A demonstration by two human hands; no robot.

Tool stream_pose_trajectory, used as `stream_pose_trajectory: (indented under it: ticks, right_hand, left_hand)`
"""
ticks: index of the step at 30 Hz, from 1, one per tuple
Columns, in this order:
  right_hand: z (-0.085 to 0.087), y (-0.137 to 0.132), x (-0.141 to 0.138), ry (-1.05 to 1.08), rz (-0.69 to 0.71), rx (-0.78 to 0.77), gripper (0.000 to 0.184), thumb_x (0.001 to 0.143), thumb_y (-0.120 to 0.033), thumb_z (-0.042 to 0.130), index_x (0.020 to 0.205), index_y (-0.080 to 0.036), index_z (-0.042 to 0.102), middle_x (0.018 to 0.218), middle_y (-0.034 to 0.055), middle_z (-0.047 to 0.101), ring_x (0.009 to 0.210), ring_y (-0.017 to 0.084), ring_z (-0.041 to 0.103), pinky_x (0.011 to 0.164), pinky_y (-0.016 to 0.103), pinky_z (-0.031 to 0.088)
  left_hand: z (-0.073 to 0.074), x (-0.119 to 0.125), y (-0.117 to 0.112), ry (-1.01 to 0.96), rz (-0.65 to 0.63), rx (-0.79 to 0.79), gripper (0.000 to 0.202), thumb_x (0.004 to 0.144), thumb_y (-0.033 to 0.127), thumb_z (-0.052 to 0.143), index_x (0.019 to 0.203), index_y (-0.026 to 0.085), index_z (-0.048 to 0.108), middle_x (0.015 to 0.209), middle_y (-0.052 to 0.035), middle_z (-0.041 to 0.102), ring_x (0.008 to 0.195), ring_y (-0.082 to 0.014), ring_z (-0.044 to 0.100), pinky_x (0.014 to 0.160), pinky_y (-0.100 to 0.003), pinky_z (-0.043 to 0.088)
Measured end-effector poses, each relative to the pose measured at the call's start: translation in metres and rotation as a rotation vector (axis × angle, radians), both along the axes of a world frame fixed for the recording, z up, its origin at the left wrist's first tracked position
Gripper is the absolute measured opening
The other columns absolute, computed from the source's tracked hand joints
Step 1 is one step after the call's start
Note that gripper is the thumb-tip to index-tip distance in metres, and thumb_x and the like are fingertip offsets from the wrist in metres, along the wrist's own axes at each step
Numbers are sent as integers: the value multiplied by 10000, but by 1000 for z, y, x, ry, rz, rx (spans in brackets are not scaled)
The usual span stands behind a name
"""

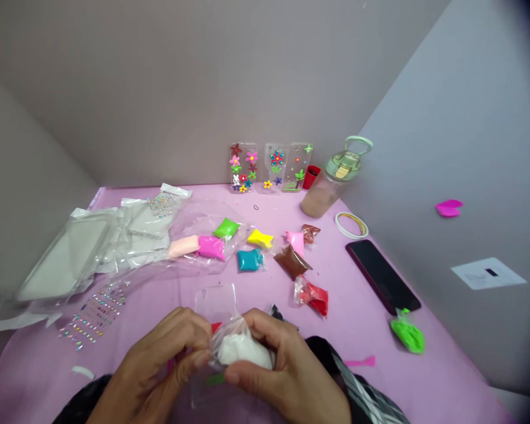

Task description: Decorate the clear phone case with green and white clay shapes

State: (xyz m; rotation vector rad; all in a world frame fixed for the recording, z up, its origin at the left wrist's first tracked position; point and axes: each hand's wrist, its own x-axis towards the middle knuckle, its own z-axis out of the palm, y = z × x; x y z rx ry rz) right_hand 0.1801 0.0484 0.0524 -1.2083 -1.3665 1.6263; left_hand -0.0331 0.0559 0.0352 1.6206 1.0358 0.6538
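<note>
My right hand [282, 365] is wrapped around a small plastic bag of white clay [242, 350], thumb in front and fingers behind. With thumb and fingertips pinched, my left hand [172, 353] grips the bag's gathered plastic on its left side. Beneath both hands lies a transparent phone case [216, 297], largely covered by them. A bit of red and a green piece [215, 380] show around the bag, the green one on the case. Just behind my right hand is a black packet [279, 315], partly hidden.
Several coloured clay packets, including a red one [313, 296] and a blue one [249, 259], lie ahead. Packaged cases [70, 253] and rhinestone sheets [99, 312] are left. A bottle [331, 182], tape roll [351, 225], phone [382, 275] and green clay bag [407, 335] stand or lie right.
</note>
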Motion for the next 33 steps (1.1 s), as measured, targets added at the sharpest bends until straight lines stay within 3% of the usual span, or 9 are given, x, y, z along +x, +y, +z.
stream_pose_trajectory:
  ticks: [4, 8, 10, 14, 17, 28, 33]
  right_hand:
    - [-1, -2, -2, -1, -71, -76, 289, 805, -429, 788, 840, -188, 631, 737, -41, 553, 661, 129, 474, 603, 241, 366]
    - [-2, -1, -3, 6, -87, 4, 368, 807, -533, 780, 871, -183, 682, 774, -10, 605, 717, 155, 520, 643, 257, 412]
    - [-2, 0, -2, 0, -114, 94, 383, 832, -555, 750, 910, -182, 714, 836, 21, 644, 784, 183, 566, 701, 283, 447]
    - [-1, 0, 1, -65, -171, 187, 161, 926, -304, 673, 832, -184, 724, 860, 41, 686, 828, 189, 630, 761, 297, 469]
    - [-2, -3, 0, -107, -195, 246, 165, 928, -213, 649, 771, -185, 692, 811, 28, 677, 793, 179, 635, 736, 288, 466]
    - [-7, -5, 0, -134, -182, 289, 149, 954, -201, 642, 812, -196, 687, 850, 25, 690, 824, 181, 649, 758, 289, 478]
    - [-5, -7, -1, -126, -124, 322, 160, 979, -219, 604, 848, -198, 693, 872, 36, 695, 846, 185, 648, 776, 298, 484]
  left_hand:
    - [-1, 9, 2, 11, 77, -165, 248, 958, 502, 573, 869, 271, 575, 804, 33, 566, 754, -163, 567, 684, -225, 491]
    - [-1, 19, -1, -5, 228, -219, 249, 883, 533, 668, 883, 286, 638, 802, 49, 590, 760, -156, 576, 669, -204, 490]
    - [0, 21, -2, 6, 211, -175, 265, 928, 504, 616, 806, 271, 649, 765, 44, 594, 733, -149, 579, 658, -200, 483]
    - [1, 20, 0, 42, 147, -25, 277, 944, 446, 611, 745, 260, 663, 699, 40, 579, 644, -134, 555, 615, -200, 468]
    - [1, 21, 1, 62, 119, 32, 278, 955, 435, 599, 752, 263, 680, 719, 30, 591, 657, -140, 575, 622, -211, 481]
    - [-3, 19, -1, 70, 108, 67, 182, 943, 392, 630, 807, 285, 689, 747, 38, 626, 666, -132, 597, 631, -194, 495]
    - [-2, 19, -3, 70, 108, 88, 259, 983, 396, 562, 791, 268, 679, 748, 23, 615, 679, -143, 602, 628, -207, 492]
